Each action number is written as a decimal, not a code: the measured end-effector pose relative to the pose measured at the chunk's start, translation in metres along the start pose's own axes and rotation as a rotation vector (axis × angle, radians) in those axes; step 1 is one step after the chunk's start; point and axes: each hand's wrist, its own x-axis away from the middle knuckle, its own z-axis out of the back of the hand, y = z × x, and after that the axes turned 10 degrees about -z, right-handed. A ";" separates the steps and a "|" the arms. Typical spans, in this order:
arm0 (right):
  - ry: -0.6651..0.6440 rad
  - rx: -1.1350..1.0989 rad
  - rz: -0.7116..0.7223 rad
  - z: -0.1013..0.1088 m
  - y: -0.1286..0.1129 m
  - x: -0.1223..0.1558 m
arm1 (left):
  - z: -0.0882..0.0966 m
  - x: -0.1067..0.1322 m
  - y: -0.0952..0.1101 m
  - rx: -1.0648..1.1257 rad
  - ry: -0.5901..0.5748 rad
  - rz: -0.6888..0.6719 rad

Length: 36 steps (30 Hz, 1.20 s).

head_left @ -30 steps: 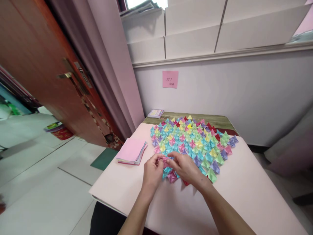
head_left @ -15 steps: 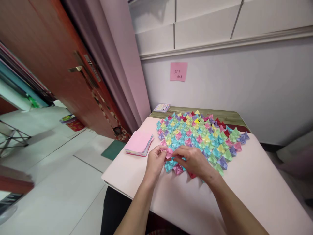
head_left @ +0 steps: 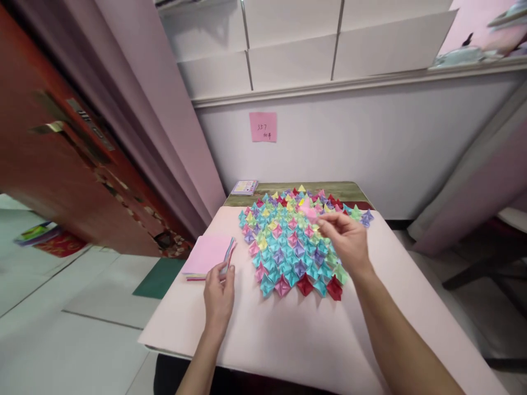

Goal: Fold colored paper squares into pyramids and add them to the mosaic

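Observation:
A patch of several folded paper pieces in many colours lies on the pale pink table cover. My right hand hovers over the patch's right side and pinches a small pink folded piece between thumb and fingers. My left hand rests on the cover with its fingertips at the near corner of a stack of pink paper sheets; its fingers lie loosely together and hold nothing.
A small card pack lies at the table's far left corner. A pink sticky note hangs on the white wall. A red-brown door and pink curtain stand at left; dark chair legs at right.
Both hands were together at the patch's near edge on a pink piece. Now the right hand has lifted it toward the far side, and the left hand has moved to the paper stack.

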 end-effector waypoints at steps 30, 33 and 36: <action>0.065 0.686 -0.195 0.041 0.068 0.158 | -0.009 0.051 -0.060 -0.372 -0.250 -0.591; 0.138 0.787 -0.146 0.042 0.068 0.159 | -0.007 0.051 -0.060 -0.357 -0.259 -0.623; 0.234 0.864 -0.069 0.049 0.061 0.152 | -0.006 0.050 -0.060 -0.342 -0.267 -0.641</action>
